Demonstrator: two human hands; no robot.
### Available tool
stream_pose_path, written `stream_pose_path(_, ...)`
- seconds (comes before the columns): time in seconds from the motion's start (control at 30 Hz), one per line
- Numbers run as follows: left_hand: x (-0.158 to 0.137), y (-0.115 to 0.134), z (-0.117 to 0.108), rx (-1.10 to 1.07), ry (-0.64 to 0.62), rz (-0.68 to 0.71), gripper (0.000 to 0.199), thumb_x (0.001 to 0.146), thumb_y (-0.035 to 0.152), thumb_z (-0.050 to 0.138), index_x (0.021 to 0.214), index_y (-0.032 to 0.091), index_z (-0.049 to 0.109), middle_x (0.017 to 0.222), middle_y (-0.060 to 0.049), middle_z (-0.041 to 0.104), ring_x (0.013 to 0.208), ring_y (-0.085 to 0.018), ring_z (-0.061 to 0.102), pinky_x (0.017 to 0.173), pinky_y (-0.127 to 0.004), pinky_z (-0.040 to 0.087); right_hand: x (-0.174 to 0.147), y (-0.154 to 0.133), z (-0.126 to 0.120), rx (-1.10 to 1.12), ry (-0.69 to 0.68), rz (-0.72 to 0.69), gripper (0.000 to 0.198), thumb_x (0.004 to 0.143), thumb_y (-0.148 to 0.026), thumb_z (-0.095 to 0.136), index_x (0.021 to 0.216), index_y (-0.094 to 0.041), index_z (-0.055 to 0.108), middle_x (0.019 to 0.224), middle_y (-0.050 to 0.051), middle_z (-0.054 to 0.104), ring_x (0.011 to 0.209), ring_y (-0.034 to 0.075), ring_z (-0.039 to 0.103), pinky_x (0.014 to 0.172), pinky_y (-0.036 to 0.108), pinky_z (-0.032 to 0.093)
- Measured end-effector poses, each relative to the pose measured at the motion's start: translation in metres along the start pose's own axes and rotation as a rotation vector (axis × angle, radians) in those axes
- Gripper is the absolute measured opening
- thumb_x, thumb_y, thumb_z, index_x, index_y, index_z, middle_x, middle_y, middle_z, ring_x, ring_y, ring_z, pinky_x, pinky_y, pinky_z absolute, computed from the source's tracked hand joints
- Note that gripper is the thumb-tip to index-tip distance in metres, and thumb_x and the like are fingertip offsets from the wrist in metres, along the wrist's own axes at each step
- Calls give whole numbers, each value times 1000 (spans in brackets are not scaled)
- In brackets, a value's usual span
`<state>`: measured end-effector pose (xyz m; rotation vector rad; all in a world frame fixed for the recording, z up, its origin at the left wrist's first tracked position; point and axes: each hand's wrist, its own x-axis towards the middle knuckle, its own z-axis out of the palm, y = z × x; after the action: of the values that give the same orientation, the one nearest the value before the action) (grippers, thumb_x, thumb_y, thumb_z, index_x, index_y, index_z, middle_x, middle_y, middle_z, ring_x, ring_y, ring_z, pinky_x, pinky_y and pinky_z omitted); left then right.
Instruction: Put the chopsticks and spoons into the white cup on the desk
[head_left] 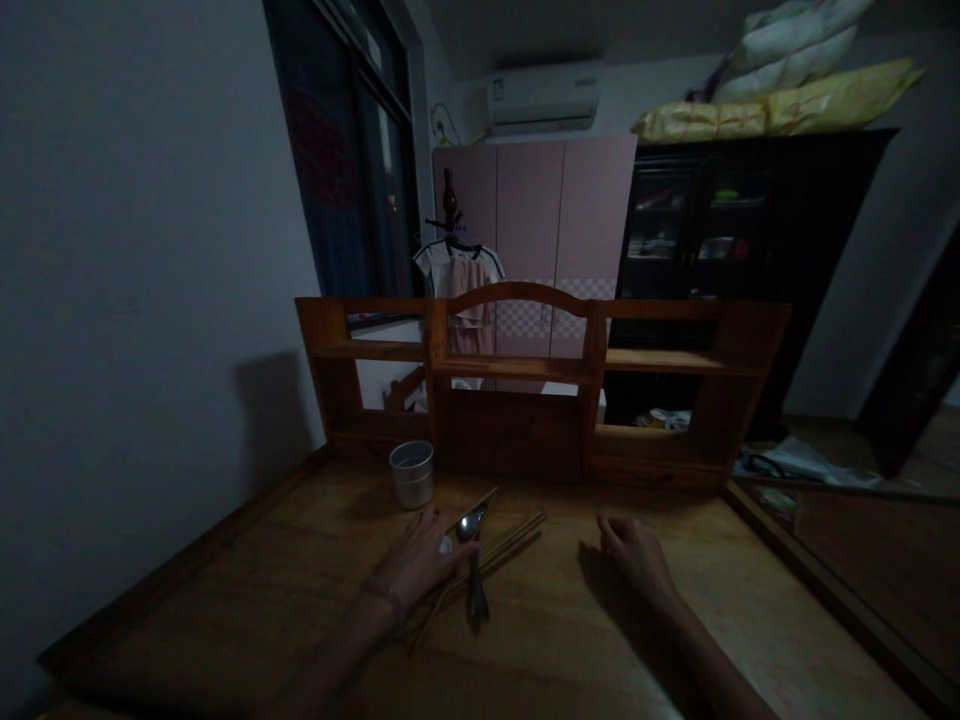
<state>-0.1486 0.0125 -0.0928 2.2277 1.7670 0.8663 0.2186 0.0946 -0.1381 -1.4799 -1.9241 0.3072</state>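
My left hand is over a loose pile of chopsticks and spoons on the wooden table, its thumb apart from its fingers. A small white piece, perhaps a spoon's bowl, shows between thumb and fingers. Several thin chopsticks lie crossed beside the hand. Among them are a shiny metal spoon and another utensil's metal handle. Just beyond my fingertips stands a grey metal cup, upright. Off to the right, my right hand is held near the tabletop, fingers curled together, with nothing visible in them.
A wooden shelf unit runs along the table's far edge. A white wall borders the left side. A raised wooden edge lines the right. Behind are a pink wardrobe and a dark cabinet.
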Motion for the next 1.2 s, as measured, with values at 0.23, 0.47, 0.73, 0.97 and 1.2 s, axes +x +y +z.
stream_pose_path(0.23,46,-37,-33,-220,878,-203,75,77,51,69,137,21,35,136,-13,43,129,-28,42,110,-45,35,0,-2,-1,1,5,2,57,98,-50,32,59,-18,59,57,5,60,54,20,58,52,27,29)
stream_pose_path(0.47,76,-101,-9,-552,610,-464,103,52,40,90,135,17,33,135,-17,49,126,-32,49,107,-47,40,1,-2,-2,3,27,-20,60,96,-53,31,57,-18,60,56,6,60,54,20,58,53,28,30)
stream_pose_path(0.73,108,-25,-31,-589,624,-267,75,59,38,87,120,19,48,124,-10,60,116,-24,58,101,-40,45,1,0,-3,37,75,-27,60,97,-54,32,57,-20,60,57,4,62,55,21,60,55,28,32)
stream_pose_path(0.97,97,112,7,-1055,235,-45,69,59,33,89,116,18,53,120,-13,64,110,-25,61,99,-40,45,2,7,-18,43,240,46,60,98,-55,32,59,-20,60,60,6,63,59,23,61,59,29,34)
stream_pose_path(1.2,85,148,92,-1225,31,-139,72,55,24,91,115,17,51,120,-16,63,112,-27,60,100,-39,44,3,9,-23,54,324,90,59,98,-55,34,58,-20,61,59,5,63,56,22,60,55,29,32)
